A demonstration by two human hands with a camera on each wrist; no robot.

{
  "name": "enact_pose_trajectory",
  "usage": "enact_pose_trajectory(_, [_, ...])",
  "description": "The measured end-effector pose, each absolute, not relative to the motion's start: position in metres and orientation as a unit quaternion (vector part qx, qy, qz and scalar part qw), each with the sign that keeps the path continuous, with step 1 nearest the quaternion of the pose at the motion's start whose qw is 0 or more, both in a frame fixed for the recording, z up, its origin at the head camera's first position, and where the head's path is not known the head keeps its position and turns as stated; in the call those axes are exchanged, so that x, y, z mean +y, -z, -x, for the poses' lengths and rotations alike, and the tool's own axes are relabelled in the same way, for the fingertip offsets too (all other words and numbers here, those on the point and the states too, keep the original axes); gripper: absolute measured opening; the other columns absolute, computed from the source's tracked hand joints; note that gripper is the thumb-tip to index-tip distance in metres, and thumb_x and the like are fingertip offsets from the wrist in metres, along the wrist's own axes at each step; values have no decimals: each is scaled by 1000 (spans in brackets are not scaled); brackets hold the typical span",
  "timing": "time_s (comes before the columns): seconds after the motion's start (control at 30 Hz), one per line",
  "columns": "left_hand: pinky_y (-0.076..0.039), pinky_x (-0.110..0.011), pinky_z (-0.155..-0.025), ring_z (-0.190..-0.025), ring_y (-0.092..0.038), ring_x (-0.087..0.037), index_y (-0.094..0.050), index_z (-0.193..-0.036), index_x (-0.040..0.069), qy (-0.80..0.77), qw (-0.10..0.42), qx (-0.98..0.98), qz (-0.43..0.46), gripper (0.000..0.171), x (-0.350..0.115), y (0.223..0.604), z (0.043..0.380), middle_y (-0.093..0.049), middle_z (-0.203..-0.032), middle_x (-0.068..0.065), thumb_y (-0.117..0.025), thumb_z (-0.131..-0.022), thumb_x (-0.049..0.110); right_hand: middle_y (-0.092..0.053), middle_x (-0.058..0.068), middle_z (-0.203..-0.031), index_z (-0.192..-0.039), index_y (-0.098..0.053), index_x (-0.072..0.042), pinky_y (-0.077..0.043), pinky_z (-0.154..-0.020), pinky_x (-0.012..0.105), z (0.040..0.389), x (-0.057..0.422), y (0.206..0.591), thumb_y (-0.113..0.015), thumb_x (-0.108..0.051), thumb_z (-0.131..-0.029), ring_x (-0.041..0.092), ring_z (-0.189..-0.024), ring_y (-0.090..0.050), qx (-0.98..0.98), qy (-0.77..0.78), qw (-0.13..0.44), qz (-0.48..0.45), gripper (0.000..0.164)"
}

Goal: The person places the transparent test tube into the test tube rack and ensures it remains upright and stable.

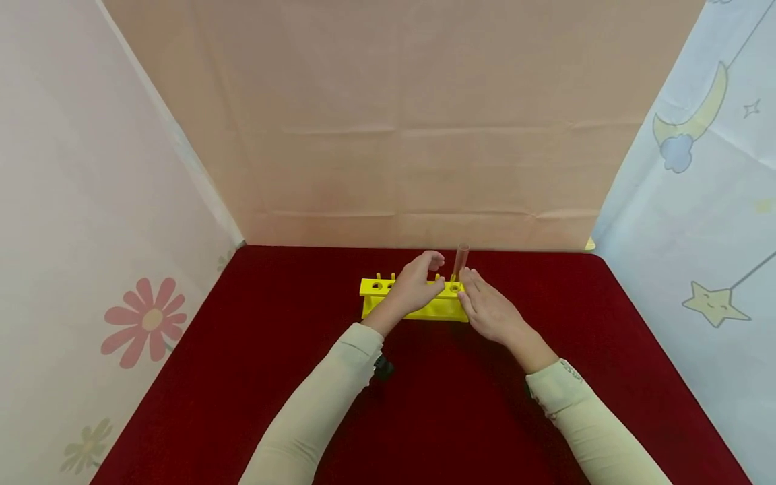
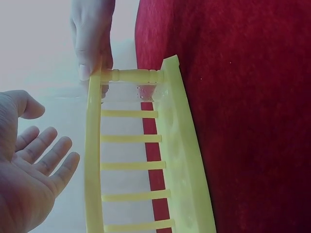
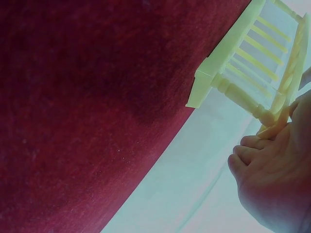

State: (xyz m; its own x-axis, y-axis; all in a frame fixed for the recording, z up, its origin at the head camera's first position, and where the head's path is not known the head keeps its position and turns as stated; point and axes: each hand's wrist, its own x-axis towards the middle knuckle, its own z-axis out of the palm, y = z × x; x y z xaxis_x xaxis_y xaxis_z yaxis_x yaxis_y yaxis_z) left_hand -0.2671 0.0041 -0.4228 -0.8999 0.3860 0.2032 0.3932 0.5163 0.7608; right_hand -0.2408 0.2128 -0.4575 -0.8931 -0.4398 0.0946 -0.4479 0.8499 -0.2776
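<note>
A yellow test tube rack [image 1: 414, 288] stands on the red cloth. A clear test tube [image 1: 462, 257] is upright at its right end, its upper part above the top plate. My right hand [image 1: 492, 313] holds that end of the rack, with thumb and fingers about the top plate's edge. My left hand [image 1: 415, 283] is above the rack's middle, its fingers loosely bent and holding nothing. In the left wrist view, its palm [image 2: 24, 194] shows apart from the rack's top plate [image 2: 92, 160]. The right wrist view shows the right hand's fingers [image 3: 245, 155] at the rack's end.
The red cloth [image 1: 242, 377] covers the table. A plain tan sheet [image 1: 394, 168] hangs behind it, with a flower-printed sheet [image 1: 73, 168] at the left and a moon-and-star sheet [image 1: 715, 222] at the right. A small dark object [image 1: 383, 368] shows beside the left sleeve.
</note>
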Motion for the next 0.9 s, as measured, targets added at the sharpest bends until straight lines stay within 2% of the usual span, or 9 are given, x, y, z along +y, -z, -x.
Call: enact_pose_trajectory(0.9, [-50, -40, -103, -124, -58, -24, -52, -137, 10, 429, 15, -877, 216, 43, -16, 419, 268, -60, -132, -6, -66, -97, 17, -19, 25, -164, -158, -16, 6, -20, -122, 53, 243, 214, 455, -31, -31, -111, 39, -153, -19, -964, -142, 12, -224, 62])
